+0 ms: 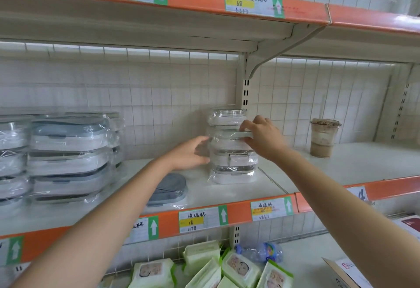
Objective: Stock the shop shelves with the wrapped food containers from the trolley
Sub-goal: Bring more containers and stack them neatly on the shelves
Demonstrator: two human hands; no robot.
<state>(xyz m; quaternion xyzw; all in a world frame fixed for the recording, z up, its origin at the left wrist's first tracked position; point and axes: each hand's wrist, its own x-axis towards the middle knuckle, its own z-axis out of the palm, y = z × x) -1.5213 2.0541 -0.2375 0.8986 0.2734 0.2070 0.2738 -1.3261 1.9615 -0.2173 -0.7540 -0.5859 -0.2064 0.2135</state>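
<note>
right hand [264, 138] pinches glossy-wrapped container [231, 138] | left hand [189, 153] open beside

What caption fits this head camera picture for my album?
Two hands steady a stack of wrapped containers on a shop shelf.

The single head-worn view looks forward and slightly down, close to the cream metal shelf [238, 187] at arm's reach.
</note>
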